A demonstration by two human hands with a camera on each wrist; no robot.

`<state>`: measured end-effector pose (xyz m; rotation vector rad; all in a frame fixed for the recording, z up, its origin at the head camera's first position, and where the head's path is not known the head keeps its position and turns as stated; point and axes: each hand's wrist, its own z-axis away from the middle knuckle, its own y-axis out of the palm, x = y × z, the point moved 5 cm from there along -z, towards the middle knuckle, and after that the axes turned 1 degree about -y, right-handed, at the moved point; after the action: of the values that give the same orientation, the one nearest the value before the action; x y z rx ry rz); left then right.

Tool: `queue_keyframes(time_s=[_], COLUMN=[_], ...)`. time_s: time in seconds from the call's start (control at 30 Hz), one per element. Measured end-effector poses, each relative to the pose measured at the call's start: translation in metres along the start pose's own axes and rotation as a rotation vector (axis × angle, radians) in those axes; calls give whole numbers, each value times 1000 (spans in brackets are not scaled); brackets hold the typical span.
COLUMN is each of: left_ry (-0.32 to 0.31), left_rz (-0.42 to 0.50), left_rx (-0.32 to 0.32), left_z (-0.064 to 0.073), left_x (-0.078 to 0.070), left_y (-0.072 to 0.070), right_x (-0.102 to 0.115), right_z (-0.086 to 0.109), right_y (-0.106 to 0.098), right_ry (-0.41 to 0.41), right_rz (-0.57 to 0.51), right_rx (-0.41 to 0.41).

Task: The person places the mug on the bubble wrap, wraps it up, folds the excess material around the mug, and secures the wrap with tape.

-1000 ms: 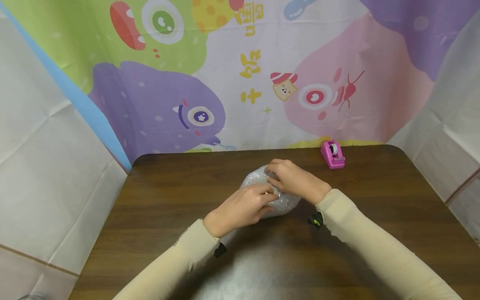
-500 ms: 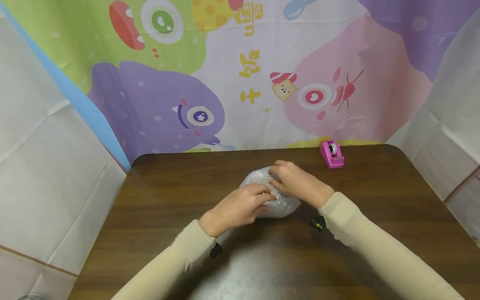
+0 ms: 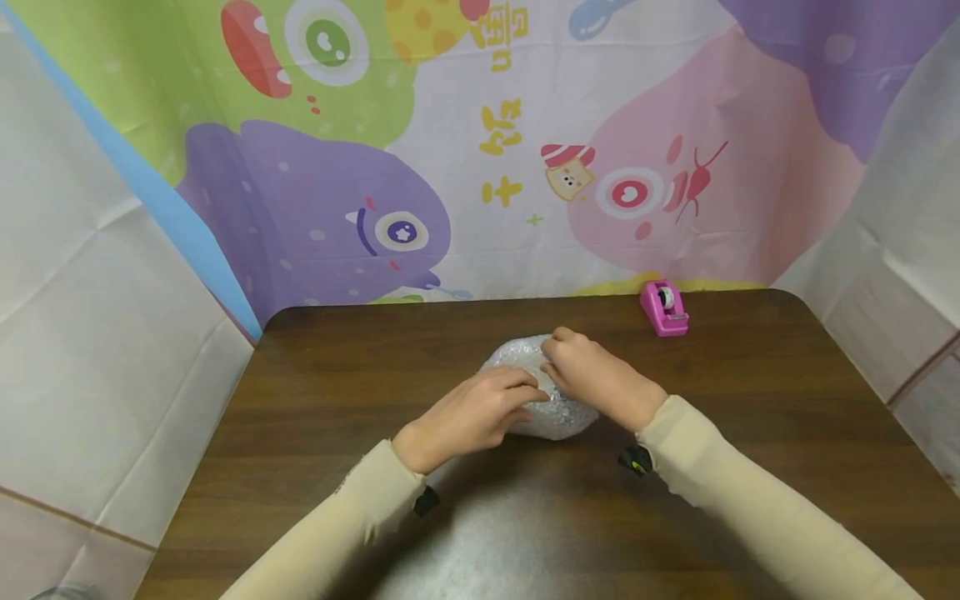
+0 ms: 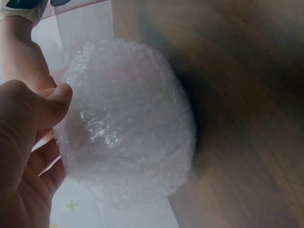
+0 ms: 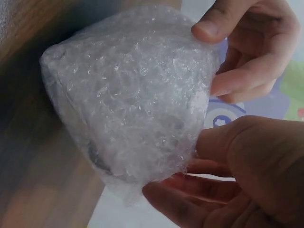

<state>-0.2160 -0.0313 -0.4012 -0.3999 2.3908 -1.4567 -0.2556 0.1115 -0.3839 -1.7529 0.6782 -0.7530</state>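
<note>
A rounded bundle in clear bubble wrap (image 3: pixel 553 419) stands on the brown table; what lies inside cannot be made out. My left hand (image 3: pixel 474 410) holds its top from the left, thumb on the near side and fingers bent over the top. From the right, my right hand (image 3: pixel 600 379) pinches the wrap at the upper edge. In the left wrist view the left thumb presses the top rim of the bubble wrap (image 4: pixel 128 118). Both hands meet the crinkled top of the bubble wrap (image 5: pixel 128 90) in the right wrist view, the right fingers bent around its edge.
A pink tape dispenser (image 3: pixel 665 308) sits near the back right edge of the wooden table (image 3: pixel 337 392). Behind the table hangs a cartoon-printed curtain (image 3: pixel 510 242). Pale tiled-looking sheets (image 3: pixel 90 333) flank both sides.
My right hand has shifted slightly right and down along the wrap, its fingers drawn in more closely. The left hand has slid a little to the left. The bundle stays nearly in place.
</note>
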Motion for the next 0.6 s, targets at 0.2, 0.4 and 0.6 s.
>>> queue_keyframes(time_s=[0.2, 0.4, 0.6], left_ry=[4, -11, -27], left_rz=[10, 3, 9], left_rx=[-36, -40, -30], left_z=[3, 5, 9], left_x=[2, 2, 6], left_y=[-2, -5, -5], right_x=[4, 6, 7], right_z=[5, 9, 10], right_y=[-3, -4, -4], right_ry=[-3, -25, -16], right_rz=[61, 96, 88], right_rx=[-9, -26, -23])
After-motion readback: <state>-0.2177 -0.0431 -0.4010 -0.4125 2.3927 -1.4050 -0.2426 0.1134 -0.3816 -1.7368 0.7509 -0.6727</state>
